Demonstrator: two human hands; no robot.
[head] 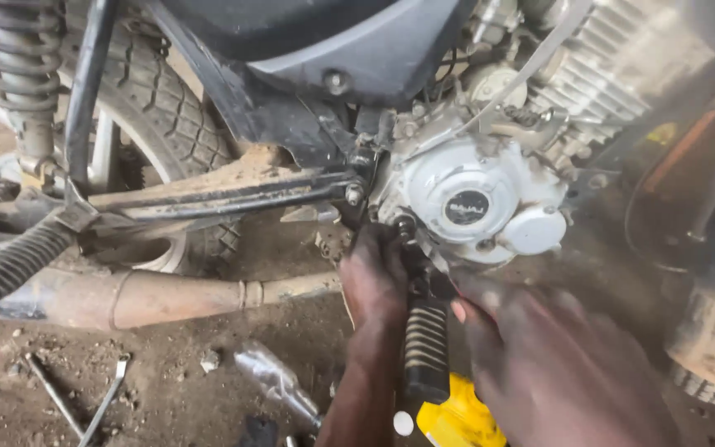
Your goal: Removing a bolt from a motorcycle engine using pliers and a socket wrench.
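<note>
My left hand (374, 277) reaches up under the motorcycle, its fingers pressed against the frame just below the silver engine side cover (465, 203). What the fingers hold is hidden. My right hand (539, 356) is blurred and close to the camera, its fingers touching the top of the black ribbed rubber footrest (425, 343) below the engine. A yellow object (457, 418) lies under the footrest.
The rusty exhaust pipe (167, 298) runs along the left, above dirt ground. The rear tyre (167, 108) and a coil shock spring (22, 74) are upper left. A chrome part (279, 385) and thin metal tools (105, 401) lie on the ground.
</note>
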